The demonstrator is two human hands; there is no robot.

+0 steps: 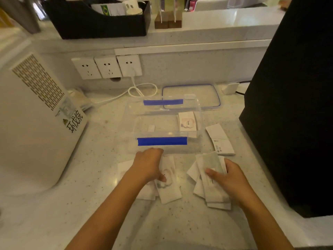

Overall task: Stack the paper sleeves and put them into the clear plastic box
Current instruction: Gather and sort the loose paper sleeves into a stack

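A clear plastic box (133, 123) with blue clips stands open on the counter ahead of me, and one printed paper sleeve (187, 122) lies in its right end. My right hand (231, 179) grips a fanned stack of white paper sleeves (210, 186) just above the counter. My left hand (150, 164) presses down on loose sleeves (169, 190) lying flat in front of the box, fingers curled over the top one. Two more sleeves (220, 139) lie to the right of the box.
The box's lid (214, 94) lies flat behind the box. A white appliance (32, 123) stands at the left, a tall black unit (292, 105) at the right. Wall sockets (108, 67) and a looped white cable (142, 89) sit at the back.
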